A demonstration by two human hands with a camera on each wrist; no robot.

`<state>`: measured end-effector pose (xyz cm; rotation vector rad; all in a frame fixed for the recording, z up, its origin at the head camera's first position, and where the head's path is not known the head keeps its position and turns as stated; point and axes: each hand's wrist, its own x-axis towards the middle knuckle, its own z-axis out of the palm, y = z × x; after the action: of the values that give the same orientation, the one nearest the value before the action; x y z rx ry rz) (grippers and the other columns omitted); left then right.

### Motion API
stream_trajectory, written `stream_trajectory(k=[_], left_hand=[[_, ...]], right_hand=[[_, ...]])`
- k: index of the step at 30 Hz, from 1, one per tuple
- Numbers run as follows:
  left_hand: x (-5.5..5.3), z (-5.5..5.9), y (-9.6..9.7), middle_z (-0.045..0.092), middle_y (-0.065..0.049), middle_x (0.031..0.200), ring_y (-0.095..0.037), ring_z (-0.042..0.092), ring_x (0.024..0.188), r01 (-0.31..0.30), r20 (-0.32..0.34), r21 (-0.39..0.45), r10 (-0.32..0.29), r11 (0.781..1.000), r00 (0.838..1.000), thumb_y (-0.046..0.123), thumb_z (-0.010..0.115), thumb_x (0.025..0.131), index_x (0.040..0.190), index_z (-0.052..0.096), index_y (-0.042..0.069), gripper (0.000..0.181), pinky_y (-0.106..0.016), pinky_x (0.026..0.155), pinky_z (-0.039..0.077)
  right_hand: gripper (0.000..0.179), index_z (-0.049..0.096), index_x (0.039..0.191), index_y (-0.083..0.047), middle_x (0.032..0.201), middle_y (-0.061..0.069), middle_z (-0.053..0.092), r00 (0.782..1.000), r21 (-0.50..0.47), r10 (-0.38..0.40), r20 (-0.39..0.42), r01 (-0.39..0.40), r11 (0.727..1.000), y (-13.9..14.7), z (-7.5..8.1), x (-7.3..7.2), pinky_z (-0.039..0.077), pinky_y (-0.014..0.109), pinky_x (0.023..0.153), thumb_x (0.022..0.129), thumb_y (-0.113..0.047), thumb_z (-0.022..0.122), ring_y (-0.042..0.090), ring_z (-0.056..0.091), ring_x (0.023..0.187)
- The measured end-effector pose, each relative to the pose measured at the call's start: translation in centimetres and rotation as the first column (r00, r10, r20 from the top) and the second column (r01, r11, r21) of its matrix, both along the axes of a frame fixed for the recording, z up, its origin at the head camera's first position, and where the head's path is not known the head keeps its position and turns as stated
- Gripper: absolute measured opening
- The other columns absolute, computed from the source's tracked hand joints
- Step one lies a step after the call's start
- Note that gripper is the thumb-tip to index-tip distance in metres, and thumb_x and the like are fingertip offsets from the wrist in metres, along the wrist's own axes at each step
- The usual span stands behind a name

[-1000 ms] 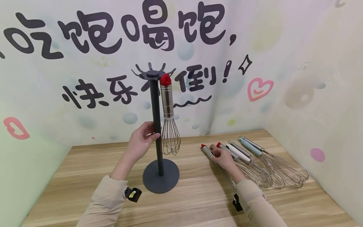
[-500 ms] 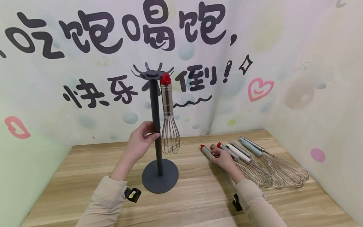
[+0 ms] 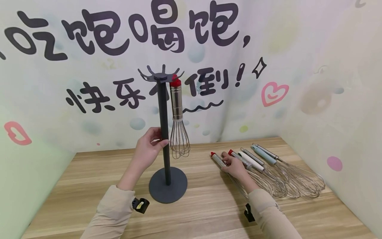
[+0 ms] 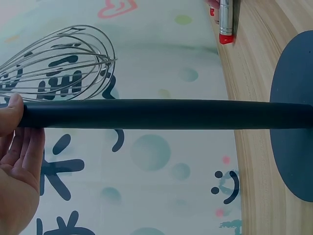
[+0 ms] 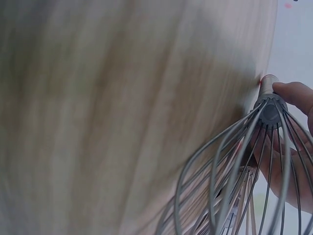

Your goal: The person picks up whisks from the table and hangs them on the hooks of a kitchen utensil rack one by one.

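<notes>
A dark grey stand (image 3: 163,113) with a round base and a crown of upturned hooks stands upright on the table. My left hand (image 3: 147,147) holds its pole about midway up, thumb in front and fingers behind. From a hook on the right side hangs a whisk (image 3: 176,106) with a red tip and a steel handle, wires down. Over at the right, my right hand (image 3: 235,166) grips the handle of the leftmost lying whisk (image 3: 218,159), also red-tipped. In the right wrist view, the thumb lies on this handle near the grey collar (image 5: 270,111).
Right of that hand several more whisks lie side by side, among them one with a white handle (image 3: 251,161) and one with a light blue handle (image 3: 264,154). The wooden table (image 3: 203,209) meets a printed wall (image 3: 209,126) behind and side walls left and right.
The crown of hooks has turned a little, and the hanging whisk has shifted slightly back with it. My left hand keeps its hold on the pole; the right hand stays on the lying whisk.
</notes>
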<state>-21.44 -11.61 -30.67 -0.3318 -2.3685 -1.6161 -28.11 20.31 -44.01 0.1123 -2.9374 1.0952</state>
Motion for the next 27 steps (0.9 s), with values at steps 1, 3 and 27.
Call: stream_trajectory(k=[1, 3, 27], left_hand=[[0.0, 0.0, 0.0, 0.060, -0.022, 0.118, -0.031, 0.059, 0.112, -0.004, 0.000, 0.002, 0.004, 1.000, 1.000, 0.005, 0.065, 0.089, 0.124, 0.050, -0.002, 0.039, -0.043, 0.101, 0.050], [0.0, -0.1, 0.1, 0.060, -0.021, 0.117, -0.031, 0.060, 0.111, -0.014, -0.002, 0.001, 0.014, 1.000, 1.000, 0.005, 0.066, 0.088, 0.124, 0.050, -0.001, 0.039, -0.043, 0.101, 0.050], [0.2, 0.0, 0.6, 0.063, -0.018, 0.112, -0.029, 0.065, 0.097, -0.118, 0.004, -0.016, 0.118, 0.993, 0.993, 0.014, 0.073, 0.084, 0.121, 0.052, 0.002, 0.045, -0.035, 0.086, 0.057]], right_hand=[[0.040, 0.063, 0.114, 0.004, 0.100, 0.020, 0.068, 1.000, 0.001, -0.001, -0.001, 0.001, 1.000, 0.0, 0.0, 0.0, 0.052, 0.037, 0.077, 0.076, -0.005, 0.073, 0.027, 0.061, 0.094], [0.040, 0.063, 0.114, 0.004, 0.098, 0.020, 0.068, 1.000, 0.003, -0.003, -0.002, 0.003, 1.000, 0.0, -0.1, 0.0, 0.051, 0.035, 0.075, 0.076, -0.005, 0.073, 0.027, 0.061, 0.092], [0.040, 0.059, 0.122, 0.003, 0.113, 0.023, 0.064, 0.999, -0.115, 0.022, 0.037, -0.017, 0.993, -0.6, 2.4, 0.6, 0.055, 0.039, 0.082, 0.085, -0.008, 0.067, 0.034, 0.062, 0.105]])
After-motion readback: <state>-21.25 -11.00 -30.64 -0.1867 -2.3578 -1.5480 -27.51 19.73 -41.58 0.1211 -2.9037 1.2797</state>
